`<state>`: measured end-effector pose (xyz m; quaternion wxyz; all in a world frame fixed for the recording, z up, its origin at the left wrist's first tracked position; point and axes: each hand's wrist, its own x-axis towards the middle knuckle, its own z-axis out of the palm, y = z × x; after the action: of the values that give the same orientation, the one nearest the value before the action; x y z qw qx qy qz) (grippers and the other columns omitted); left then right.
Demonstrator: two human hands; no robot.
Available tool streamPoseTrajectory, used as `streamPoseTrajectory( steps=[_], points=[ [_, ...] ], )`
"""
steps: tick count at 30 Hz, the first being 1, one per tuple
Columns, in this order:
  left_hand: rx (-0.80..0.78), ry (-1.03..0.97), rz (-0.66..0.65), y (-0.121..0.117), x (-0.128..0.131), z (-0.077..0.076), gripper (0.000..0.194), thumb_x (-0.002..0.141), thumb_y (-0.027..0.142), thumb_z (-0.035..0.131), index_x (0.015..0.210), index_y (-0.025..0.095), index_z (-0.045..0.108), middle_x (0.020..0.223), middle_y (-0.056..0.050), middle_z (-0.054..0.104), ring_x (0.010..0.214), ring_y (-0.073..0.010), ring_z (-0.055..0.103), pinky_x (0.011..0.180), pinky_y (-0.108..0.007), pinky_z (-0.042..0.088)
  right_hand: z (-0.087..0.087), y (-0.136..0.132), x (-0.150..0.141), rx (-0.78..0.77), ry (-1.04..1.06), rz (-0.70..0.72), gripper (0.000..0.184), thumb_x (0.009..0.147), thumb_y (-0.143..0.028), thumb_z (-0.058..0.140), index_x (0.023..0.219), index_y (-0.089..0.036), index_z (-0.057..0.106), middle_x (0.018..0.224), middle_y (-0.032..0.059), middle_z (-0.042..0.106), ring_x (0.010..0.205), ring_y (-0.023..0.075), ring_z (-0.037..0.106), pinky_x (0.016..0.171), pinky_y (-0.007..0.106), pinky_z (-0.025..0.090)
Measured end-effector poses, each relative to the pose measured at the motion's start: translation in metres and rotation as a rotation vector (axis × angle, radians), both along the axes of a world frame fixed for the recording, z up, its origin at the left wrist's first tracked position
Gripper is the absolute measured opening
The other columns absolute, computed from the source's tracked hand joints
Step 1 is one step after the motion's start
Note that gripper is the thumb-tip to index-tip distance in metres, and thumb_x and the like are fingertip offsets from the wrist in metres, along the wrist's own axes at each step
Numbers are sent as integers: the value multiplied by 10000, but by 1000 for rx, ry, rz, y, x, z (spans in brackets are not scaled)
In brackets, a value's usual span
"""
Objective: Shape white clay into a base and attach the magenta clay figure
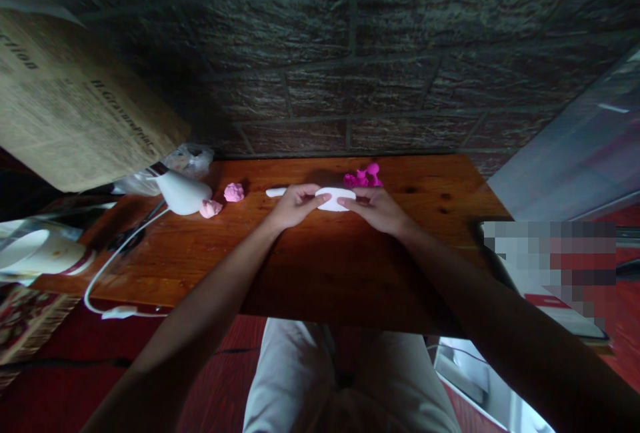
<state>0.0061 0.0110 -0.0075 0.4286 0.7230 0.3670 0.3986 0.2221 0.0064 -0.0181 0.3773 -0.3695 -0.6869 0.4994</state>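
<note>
Both hands hold a flattened oval piece of white clay point(330, 199) just over the wooden table. My left hand point(299, 205) pinches its left end, thumb on top and fingers behind. On the right end, my right hand point(376, 208) grips it the same way, with the thumb on its face. A white stick-like tool point(276, 192) lies left of my left hand, partly hidden by it. Behind my right hand are several bright magenta shaped pieces point(363, 176), partly covered by the fingers. Two crumpled lumps of pink clay, one light pink point(211, 208) and one deeper pink point(234, 192), sit farther left.
The wooden table point(320, 266) meets a stone-patterned wall point(320, 86). At left stands a lamp with a white base point(185, 191) and newsprint shade point(85, 99); its cord point(95, 279) runs over the front edge. A white cup-like container point(37, 253) lies beyond the lamp.
</note>
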Motion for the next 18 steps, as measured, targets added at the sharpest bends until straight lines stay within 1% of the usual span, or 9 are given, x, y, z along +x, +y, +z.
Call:
streamPoseTrajectory(
  steps=[5, 8, 11, 15, 18],
  points=[
    [32, 35, -1, -2, 2, 1, 373, 815, 513, 688, 760, 144, 674, 677, 14, 611, 616, -98, 507, 596, -216, 410, -1, 0, 1, 58, -65, -33, 402, 804, -559, 678, 883, -170, 743, 845, 56, 737, 738, 189, 650, 664, 315, 489],
    [58, 48, 14, -1, 1, -1, 370, 830, 494, 677, 729, 138, 664, 643, 20, 586, 591, -93, 485, 575, -213, 391, -1, -1, 0, 66, -50, -24, 412, 808, -571, 670, 872, -170, 739, 832, 53, 731, 722, 182, 643, 654, 311, 488],
    [86, 60, 8, 0, 0, -3, 367, 835, 479, 678, 702, 138, 655, 618, 24, 569, 576, -92, 471, 556, -212, 374, -1, 0, -2, 51, 1, -10, 410, 806, -569, 671, 906, -178, 743, 847, 42, 735, 743, 175, 650, 675, 306, 500],
    [69, 72, -22, -1, 1, -4, 336, 839, 460, 676, 729, 143, 664, 625, 24, 573, 568, -90, 463, 538, -209, 360, 1, 0, -2, 36, 25, 6, 403, 808, -556, 668, 907, -175, 753, 862, 47, 742, 769, 170, 653, 713, 310, 514],
    [77, 90, -21, -1, 1, -3, 339, 849, 459, 664, 723, 144, 656, 622, 25, 567, 567, -90, 456, 535, -209, 354, 3, -1, -1, 75, 0, -18, 394, 815, -545, 665, 900, -171, 755, 856, 47, 735, 758, 166, 642, 708, 309, 506]
  ],
)
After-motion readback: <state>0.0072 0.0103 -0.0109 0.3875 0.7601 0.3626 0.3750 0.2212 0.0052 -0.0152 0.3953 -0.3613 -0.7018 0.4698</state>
